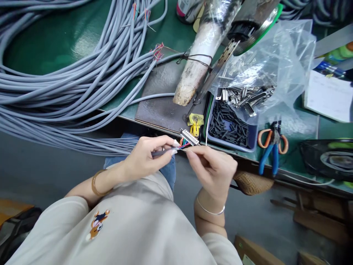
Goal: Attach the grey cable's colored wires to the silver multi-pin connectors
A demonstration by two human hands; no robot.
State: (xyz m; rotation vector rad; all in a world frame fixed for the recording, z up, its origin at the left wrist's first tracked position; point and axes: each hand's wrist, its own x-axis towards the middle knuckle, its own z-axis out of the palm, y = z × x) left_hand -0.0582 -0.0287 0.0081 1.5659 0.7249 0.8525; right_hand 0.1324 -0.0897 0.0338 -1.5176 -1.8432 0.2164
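Observation:
My left hand (146,154) is closed round the end of a grey cable (158,152), thumb and index finger pinching near where the sheath stops. Coloured wires (182,143) fan out from there to a metal multi-pin connector (189,137) at the bench edge. My right hand (215,165) is closed just right of the connector, its thumb and forefinger pinching what looks like a thin wire that runs from the cable end. The tips of its other fingers are curled out of sight. Right behind the connector lies a yellow clip-like piece (195,127).
Grey cables (82,88) heap on the left. A soldering iron (204,82) is tied beside a whitish tube (193,66) above a dark board (162,106). To the right are a blue tray (251,138) of black sleeves, a plastic bag (292,66) of connectors and cutters (273,147).

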